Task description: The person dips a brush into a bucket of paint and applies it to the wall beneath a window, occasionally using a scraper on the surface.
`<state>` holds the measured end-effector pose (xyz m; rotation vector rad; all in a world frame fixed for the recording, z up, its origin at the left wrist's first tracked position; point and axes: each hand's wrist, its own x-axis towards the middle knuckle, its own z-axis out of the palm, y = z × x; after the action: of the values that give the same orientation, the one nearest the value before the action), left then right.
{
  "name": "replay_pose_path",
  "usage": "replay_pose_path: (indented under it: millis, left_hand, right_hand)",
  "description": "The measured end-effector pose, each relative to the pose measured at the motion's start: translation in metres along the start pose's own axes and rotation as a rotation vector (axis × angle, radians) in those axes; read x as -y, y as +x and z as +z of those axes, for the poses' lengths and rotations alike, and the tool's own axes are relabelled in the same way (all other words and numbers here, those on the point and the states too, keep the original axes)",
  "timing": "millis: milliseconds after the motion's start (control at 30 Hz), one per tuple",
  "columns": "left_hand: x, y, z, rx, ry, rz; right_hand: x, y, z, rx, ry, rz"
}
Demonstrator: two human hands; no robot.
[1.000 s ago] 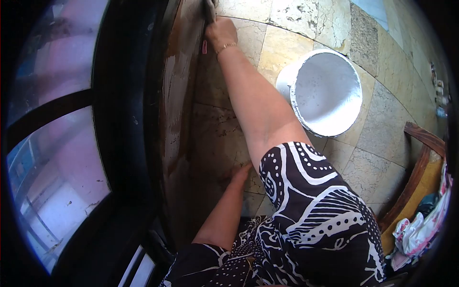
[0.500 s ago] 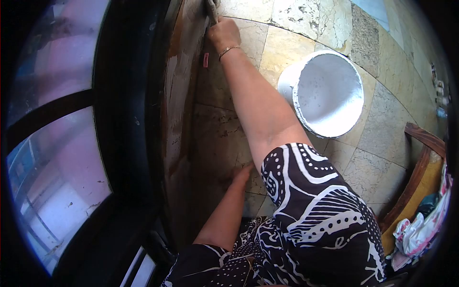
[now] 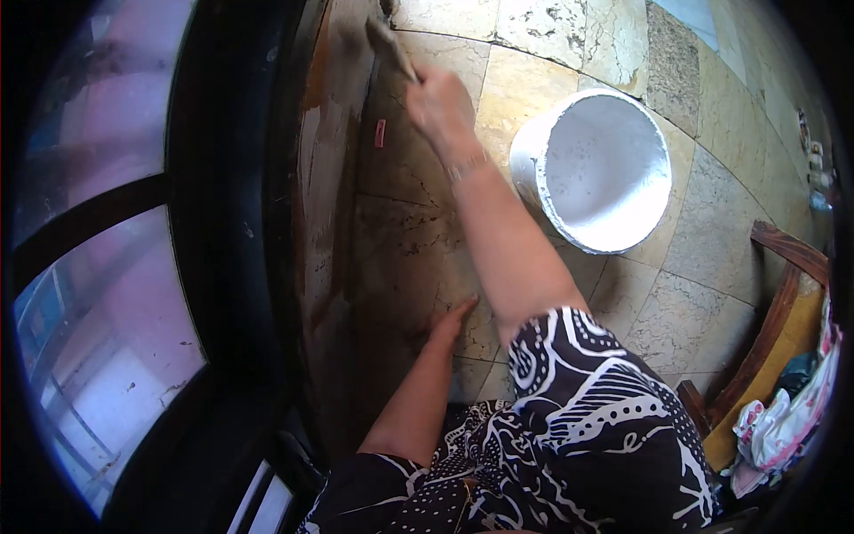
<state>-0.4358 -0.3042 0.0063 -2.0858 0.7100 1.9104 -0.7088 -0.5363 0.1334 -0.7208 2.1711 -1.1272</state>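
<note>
My right hand [image 3: 439, 105] is closed round the handle of a paintbrush [image 3: 391, 52]. Its blurred head points up and left, close to the streaked wooden lower part of the window frame [image 3: 322, 196]. Low in the view is my left hand [image 3: 452, 322], over the shaded floor. A digit sticks out from it and nothing shows in its grip; its other fingers are dim. To the right of my right forearm stands a white bucket [image 3: 527, 169], its inside coated whitish.
Glass panes [image 3: 116, 303] in dark frames line the left. Stone tiles [image 3: 703, 214] cover the floor. A small red-pink piece [image 3: 381, 133] lies by the wood. At right are a wooden chair-like piece [image 3: 756, 356] and a white-and-pink cloth or bag [image 3: 774, 432].
My right hand has come back toward me and slightly right with the paintbrush, so more of the brush shows. My left hand has barely moved.
</note>
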Motion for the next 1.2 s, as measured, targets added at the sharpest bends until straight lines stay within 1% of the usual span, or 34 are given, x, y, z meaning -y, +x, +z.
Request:
replay_pose_path:
  millis: [33,100,133,200,233,300,333,400,433,467,500,533,567,600,633,700,767,800,833,867,900,967,1033,1067,1100,1133,1200]
  left_hand:
    - [0.004,0.004,0.001,-0.006,0.001,0.004]
    - [0.025,0.027,0.004,-0.231,0.179,0.029]
    - [0.037,0.044,0.001,-0.231,0.177,0.03]
    - [0.056,0.074,-0.003,-0.116,0.262,0.01]
    - [0.047,0.062,-0.003,-0.114,0.257,0.012]
    - [0.015,0.018,0.0,0.058,0.039,0.031]
    - [0.012,0.013,0.001,0.061,0.039,0.027]
    - [0.007,0.009,0.003,0.104,0.0,0.075]
    - [0.002,0.007,0.002,0.102,0.001,0.078]
    - [-0.003,0.009,0.001,0.051,-0.006,0.152]
    - [-0.005,0.01,0.0,-0.001,-0.015,0.225]
    - [-0.002,0.011,0.001,-0.002,-0.015,0.226]
    - [0.003,0.011,0.003,-0.072,0.024,0.156]
    - [0.008,0.011,0.004,-0.14,0.063,0.084]
    - [0.006,0.005,0.005,-0.139,0.062,0.08]
    - [-0.01,-0.011,0.004,-0.004,-0.025,0.073]
    - [0.009,0.013,0.003,-0.017,-0.061,0.057]
    - [0.017,0.022,0.003,-0.023,-0.099,0.036]
    - [0.019,0.022,0.002,-0.025,-0.097,0.035]
    - [0.018,0.023,0.003,-0.049,-0.099,0.077]
    - [0.019,0.023,0.003,-0.071,-0.102,0.117]
    - [0.014,0.022,0.005,-0.097,-0.075,0.143]
    - [0.007,0.016,0.005,-0.102,-0.061,0.147]
    - [0.004,0.01,0.004,-0.087,-0.061,0.141]
    - [-0.002,0.005,0.005,-0.081,-0.064,0.127]
    - [-0.007,-0.002,0.004,-0.074,-0.062,0.118]
    - [-0.016,-0.016,0.006,-0.064,-0.053,0.091]
  right_hand:
    - [0.007,0.019,0.004,-0.021,-0.003,0.038]
    - [0.0,0.048,0.032,-0.062,0.009,-0.001]
    - [-0.002,0.053,0.041,-0.104,0.011,-0.037]
    - [-0.002,0.029,0.043,-0.065,-0.065,-0.056]
    - [-0.005,0.009,0.042,-0.043,-0.075,-0.081]
    - [-0.015,-0.044,0.035,0.089,-0.119,-0.105]
    - [-0.02,-0.077,0.029,0.125,-0.16,-0.154]
    - [-0.032,-0.134,0.021,0.32,-0.223,-0.212]
    - [-0.032,-0.155,0.013,0.472,-0.262,-0.202]
    - [-0.034,-0.166,0.006,0.622,-0.3,-0.191]
    - [-0.032,-0.164,-0.002,0.619,-0.298,-0.195]
    - [-0.028,-0.161,-0.011,0.572,-0.311,-0.185]
    - [-0.027,-0.158,-0.015,0.525,-0.326,-0.173]
    - [-0.029,-0.141,-0.014,0.346,-0.252,-0.232]
    - [-0.032,-0.116,-0.01,0.167,-0.175,-0.289]
    - [-0.008,-0.065,-0.009,-0.004,-0.157,-0.198]
    - [0.004,-0.024,0.002,-0.053,0.006,-0.148]
    - [0.008,-0.022,0.012,-0.051,0.011,-0.146]
    - [0.011,-0.021,0.023,-0.024,0.027,-0.078]
    - [0.013,-0.02,0.032,0.0,0.04,-0.011]
    - [0.007,-0.037,0.042,-0.109,-0.122,-0.163]
    - [0.004,-0.082,0.035,0.005,-0.149,-0.186]
    - [-0.014,-0.133,0.028,0.095,-0.102,-0.277]
    - [-0.021,-0.157,0.021,0.206,-0.137,-0.283]
    - [-0.024,-0.169,0.013,0.315,-0.169,-0.293]
    - [-0.028,-0.168,0.005,0.316,-0.169,-0.296]
    - [-0.029,-0.166,-0.008,0.442,-0.241,-0.204]
